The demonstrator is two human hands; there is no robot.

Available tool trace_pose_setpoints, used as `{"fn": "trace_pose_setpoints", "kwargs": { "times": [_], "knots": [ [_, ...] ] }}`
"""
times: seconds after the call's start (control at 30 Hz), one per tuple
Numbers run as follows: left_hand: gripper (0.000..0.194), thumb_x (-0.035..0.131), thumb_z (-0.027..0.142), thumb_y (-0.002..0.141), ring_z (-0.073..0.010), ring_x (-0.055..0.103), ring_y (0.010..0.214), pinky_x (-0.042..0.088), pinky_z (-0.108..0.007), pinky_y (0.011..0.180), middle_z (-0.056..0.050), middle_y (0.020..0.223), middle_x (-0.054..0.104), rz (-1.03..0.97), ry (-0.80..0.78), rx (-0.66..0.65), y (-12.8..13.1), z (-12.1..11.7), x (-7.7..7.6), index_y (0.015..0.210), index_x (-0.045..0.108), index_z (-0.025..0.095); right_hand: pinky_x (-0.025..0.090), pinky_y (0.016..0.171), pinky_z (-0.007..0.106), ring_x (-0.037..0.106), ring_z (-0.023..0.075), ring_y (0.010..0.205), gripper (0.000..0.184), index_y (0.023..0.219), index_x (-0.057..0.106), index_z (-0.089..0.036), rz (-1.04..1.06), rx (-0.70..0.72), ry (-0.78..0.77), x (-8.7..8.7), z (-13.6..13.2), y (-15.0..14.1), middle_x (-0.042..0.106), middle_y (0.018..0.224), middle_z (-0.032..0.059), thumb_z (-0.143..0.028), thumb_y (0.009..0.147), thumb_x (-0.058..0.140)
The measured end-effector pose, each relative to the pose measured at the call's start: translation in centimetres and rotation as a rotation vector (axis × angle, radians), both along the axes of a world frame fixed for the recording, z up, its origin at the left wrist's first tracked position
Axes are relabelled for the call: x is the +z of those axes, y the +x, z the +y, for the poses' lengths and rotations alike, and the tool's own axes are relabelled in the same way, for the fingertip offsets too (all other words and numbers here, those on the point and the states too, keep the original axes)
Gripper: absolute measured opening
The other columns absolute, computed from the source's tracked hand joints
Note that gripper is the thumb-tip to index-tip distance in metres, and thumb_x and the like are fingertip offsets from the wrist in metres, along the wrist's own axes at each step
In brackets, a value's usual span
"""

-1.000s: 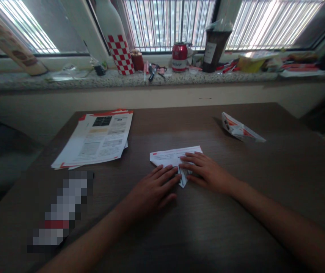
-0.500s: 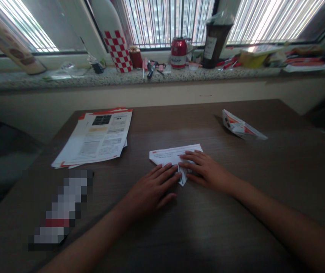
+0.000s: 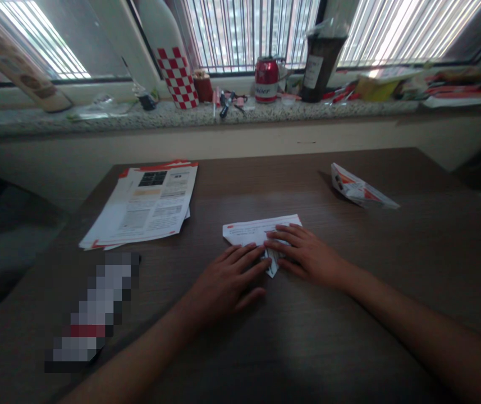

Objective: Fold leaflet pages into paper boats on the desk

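Note:
A folded sheet of printed paper (image 3: 246, 227) lies flat on the brown table, its straight edge away from me and a narrow point toward me. My left hand (image 3: 234, 278) rests palm down over its lower left part, fingers stretched out. From the right, my right hand (image 3: 303, 252) lies on the paper's right side with fingers spread. The fingertips of both hands nearly meet over the middle, hiding part of the folds.
A stack of printed sheets (image 3: 151, 205) sits at the table's far left. Below it lies a pixelated dark-edged object (image 3: 92, 308). A folded paper piece (image 3: 362, 188) stands at the far right. On the windowsill are a red can (image 3: 266, 81), a dark cup (image 3: 320, 67) and a checkered bottle (image 3: 177, 76).
The view has shifted very slightly. Both hands stay on the folded paper, with the right fingers moved a little over it.

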State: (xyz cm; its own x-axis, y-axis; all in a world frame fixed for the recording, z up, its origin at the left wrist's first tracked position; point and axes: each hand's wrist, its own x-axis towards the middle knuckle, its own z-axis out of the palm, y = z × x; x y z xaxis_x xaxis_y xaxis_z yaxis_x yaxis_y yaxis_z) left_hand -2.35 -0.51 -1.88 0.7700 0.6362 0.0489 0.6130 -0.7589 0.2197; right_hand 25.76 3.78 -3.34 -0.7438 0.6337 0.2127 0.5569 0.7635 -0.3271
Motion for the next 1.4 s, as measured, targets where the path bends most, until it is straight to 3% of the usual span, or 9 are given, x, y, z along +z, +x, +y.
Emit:
{"fn": "trace_pose_setpoints", "kwargs": {
  "times": [0.3,0.73,0.97,1.4],
  "knots": [
    [0.059,0.050,0.050,0.107,-0.0301,0.037,0.153,0.032,-0.051,0.124,-0.009,0.165,0.042,-0.004,0.020,0.006,0.07,0.01,-0.20,0.160,0.039,0.024,0.032,0.123,0.063,0.039,0.0318,0.151,0.049,0.156,0.046,-0.031,-0.074,0.000,0.018,0.15,-0.07,-0.38,0.048,0.163,0.0011,-0.033,0.108,0.052],
    [0.058,0.052,0.050,0.107,-0.0292,0.037,0.154,0.030,-0.050,0.126,-0.008,0.163,0.047,-0.062,-0.016,-0.018,-0.36,0.22,0.15,0.160,0.041,0.028,0.033,0.122,0.064,0.041,0.0315,0.151,0.048,0.152,0.052,-0.033,-0.030,0.031,0.064,-0.23,0.14,-0.27,0.050,0.161,0.0028,-0.031,0.105,0.057],
    [0.058,0.051,0.049,0.108,-0.0292,0.037,0.153,0.031,-0.050,0.126,-0.009,0.165,0.043,-0.039,-0.011,-0.018,-0.16,0.28,0.17,0.160,0.040,0.026,0.047,0.116,0.052,0.052,0.0286,0.143,0.046,0.152,0.054,-0.026,-0.012,0.030,0.073,-0.22,-0.16,-0.18,0.060,0.152,0.0091,-0.032,0.107,0.054],
    [0.058,0.053,0.048,0.107,-0.0279,0.037,0.154,0.030,-0.050,0.127,-0.007,0.163,0.046,-0.075,-0.057,-0.003,-0.05,0.40,0.31,0.159,0.039,0.027,0.048,0.114,0.055,0.052,0.0292,0.140,0.043,0.151,0.054,-0.028,-0.003,0.026,0.038,-0.08,-0.03,-0.35,0.056,0.156,0.0017,-0.034,0.109,0.049]
  ]
}}
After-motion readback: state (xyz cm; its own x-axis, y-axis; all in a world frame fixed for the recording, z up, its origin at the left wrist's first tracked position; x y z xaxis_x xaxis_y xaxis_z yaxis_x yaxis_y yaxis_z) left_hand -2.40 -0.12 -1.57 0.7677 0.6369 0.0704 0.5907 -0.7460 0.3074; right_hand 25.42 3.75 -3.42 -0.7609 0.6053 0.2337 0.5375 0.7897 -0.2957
